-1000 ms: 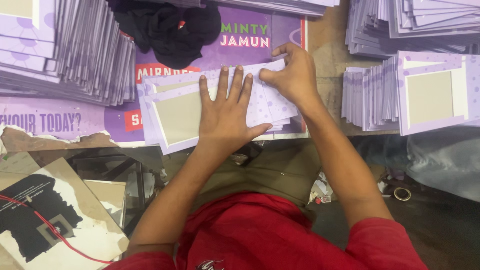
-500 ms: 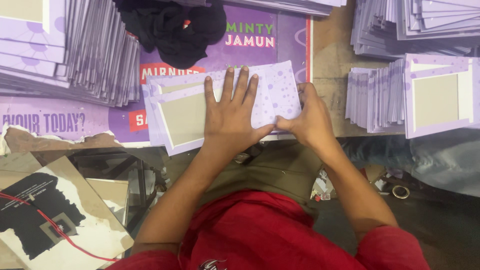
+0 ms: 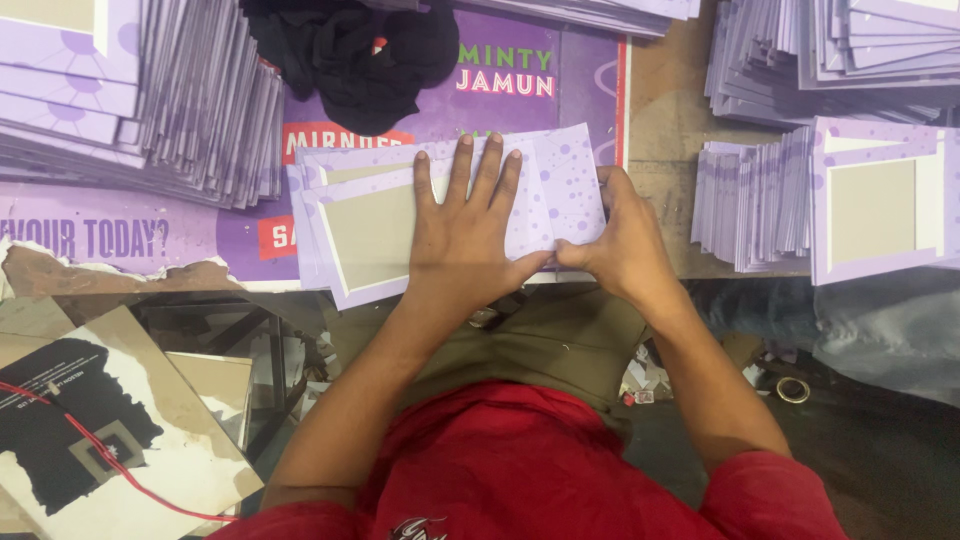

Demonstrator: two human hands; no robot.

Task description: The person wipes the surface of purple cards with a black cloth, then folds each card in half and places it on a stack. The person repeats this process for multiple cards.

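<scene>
L hand (image 3: 462, 232) lies flat, fingers spread, palm down on the lilac card (image 3: 445, 215) at frame centre, pressing its folded flap. R hand (image 3: 622, 243) sits just at 3 o'clock of it, fingers curled and pressed together, pinching the card's lower-right edge w/ thumb tip touching the L thumb. Card is a die-cut carton blank, lilac w/ dots, grey unprinted inside panel showing at 9 o'clock of the L hand; it rests on a couple more blanks of the same kind, on the bench.

Under these: a purple poster (image 3: 250, 235) w/ white, green and pink lettering, torn along its near edge. At 12 o'clock, a bundle of black cloth (image 3: 350, 50) on the poster. At 10 o'clock, a big fanned stack of blanks (image 3: 150, 110). At 3 o'clock, well apart from the R hand, a smaller upright pack (image 3: 750, 205) w/ one flat blank (image 3: 880, 205) touching its right side; more stacks (image 3: 830, 55) at 1–2 o'clock.

At 6 o'clock: person's red shirt (image 3: 530, 470), olive trousers. At 7–8 o'clock, below bench, a board (image 3: 110, 440) w/ black patch and red wire (image 3: 120, 470) across it. At 4 o'clock, a small tape ring (image 3: 793, 389) on the floor.
</scene>
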